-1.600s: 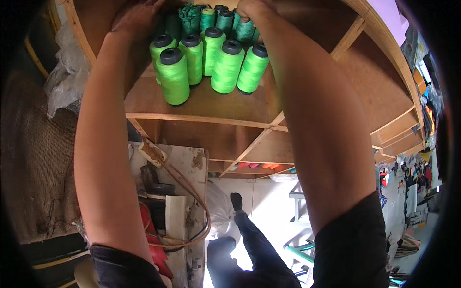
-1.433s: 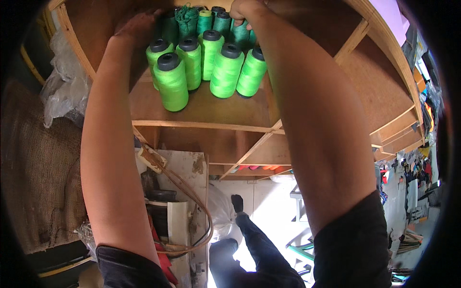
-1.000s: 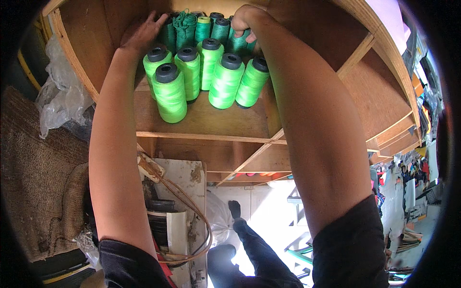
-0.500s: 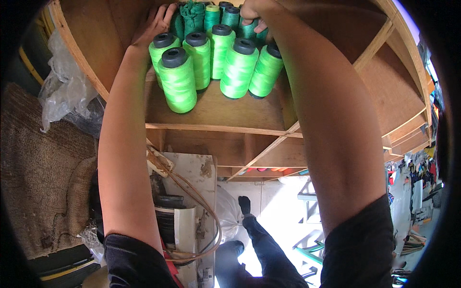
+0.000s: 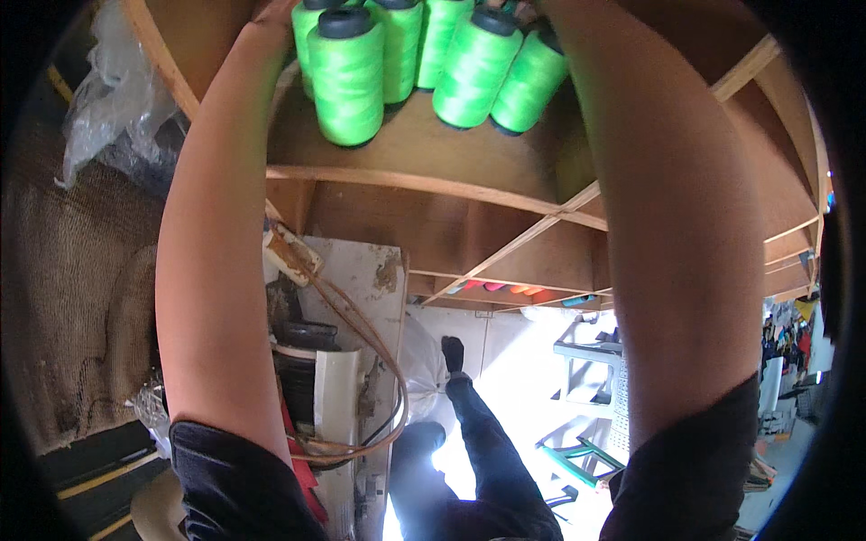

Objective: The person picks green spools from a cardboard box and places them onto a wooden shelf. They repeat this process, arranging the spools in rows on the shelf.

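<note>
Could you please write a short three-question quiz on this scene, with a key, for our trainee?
1. Count: how many neon-green thread spools stand on the wooden shelf?
2. True or false: the crumpled clear plastic is farther left than the person's left forearm.
3. Multiple choice: where in the group is the spool nearest the shelf's front edge? A) right side; B) middle; C) left side.

Key: 1. six; 2. true; 3. C.
</note>
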A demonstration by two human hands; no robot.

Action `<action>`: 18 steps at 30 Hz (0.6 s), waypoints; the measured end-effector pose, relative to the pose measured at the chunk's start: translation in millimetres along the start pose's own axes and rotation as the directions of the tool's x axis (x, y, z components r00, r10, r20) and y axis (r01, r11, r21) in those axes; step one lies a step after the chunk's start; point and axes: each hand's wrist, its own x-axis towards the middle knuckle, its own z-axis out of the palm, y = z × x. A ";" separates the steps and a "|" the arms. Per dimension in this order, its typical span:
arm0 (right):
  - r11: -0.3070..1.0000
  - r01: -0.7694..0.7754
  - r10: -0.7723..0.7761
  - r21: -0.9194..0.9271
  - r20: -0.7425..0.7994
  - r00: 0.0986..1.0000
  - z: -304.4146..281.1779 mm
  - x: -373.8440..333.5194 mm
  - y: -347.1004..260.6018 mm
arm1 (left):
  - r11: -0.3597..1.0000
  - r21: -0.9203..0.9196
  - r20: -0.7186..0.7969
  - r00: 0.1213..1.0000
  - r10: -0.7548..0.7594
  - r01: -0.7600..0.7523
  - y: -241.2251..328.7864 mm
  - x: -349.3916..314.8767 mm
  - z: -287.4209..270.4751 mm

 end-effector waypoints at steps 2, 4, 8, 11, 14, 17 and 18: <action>0.997 -0.025 0.021 0.074 0.054 0.998 -1.8 2.7 2.3 | 0.999 -0.033 -0.018 0.999 0.043 -0.043 -31.2 35.3 44.6; 0.985 -0.041 0.020 0.167 0.126 0.992 -4.2 0.0 -0.8 | 0.990 0.000 -0.141 0.980 0.142 -0.143 -50.2 36.2 61.0; 0.933 -0.175 0.062 0.316 0.337 0.940 -22.0 -13.0 13.0 | 0.984 -0.027 -0.221 0.961 0.165 -0.175 -17.5 9.4 39.4; 0.938 0.071 -0.318 0.339 0.763 0.563 -44.6 -16.0 33.6 | 0.855 -0.506 -0.178 0.984 0.028 -0.116 -35.0 -3.2 33.5; 0.936 0.065 -0.348 0.345 0.937 0.036 -45.3 33.1 44.7 | 0.890 -0.435 -0.182 0.981 0.062 -0.137 -12.7 6.8 43.6; 0.929 -0.037 -0.216 0.369 0.619 0.755 -42.3 1.0 29.9 | 0.949 -0.296 -0.164 0.984 0.063 -0.110 -28.9 -8.9 43.5; 0.873 0.142 -0.330 0.466 0.351 0.876 -17.5 -34.6 25.9 | 0.960 -0.267 -0.153 0.987 0.047 -0.087 -40.9 -18.4 41.2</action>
